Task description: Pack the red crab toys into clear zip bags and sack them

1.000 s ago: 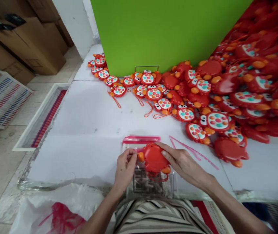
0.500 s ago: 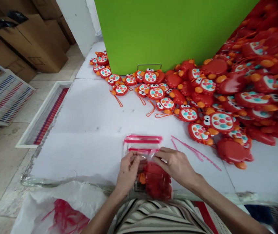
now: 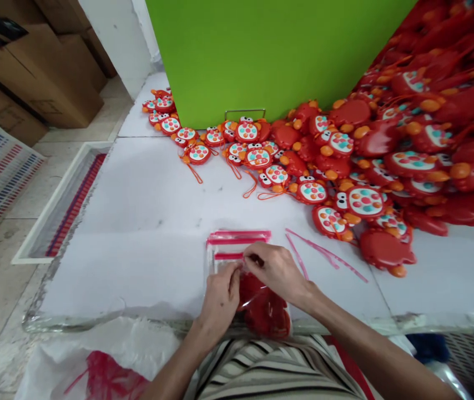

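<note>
A clear plastic bag (image 3: 264,303) with a red toy inside lies at the table's front edge, close to my body. My left hand (image 3: 221,291) pinches the bag's top edge. Right beside it, my right hand (image 3: 276,269) also grips that edge, fingers bent and nearly touching the left fingertips. Under and beyond my hands lie flat clear bags with pink zip strips (image 3: 240,238). Thin pink strips (image 3: 326,253) rest on the table to the right of my right hand.
Red crab-like toys (image 3: 366,201) with coloured dots and orange loops pile up at the right and along a green panel (image 3: 278,55). A white sack (image 3: 137,344) with pink scraps hangs front left. Cardboard boxes (image 3: 45,78) and a white crate (image 3: 33,244) stand on the left.
My right hand has moved left along the bag's top edge, up against my left fingertips. The view has shifted slightly to the right.
</note>
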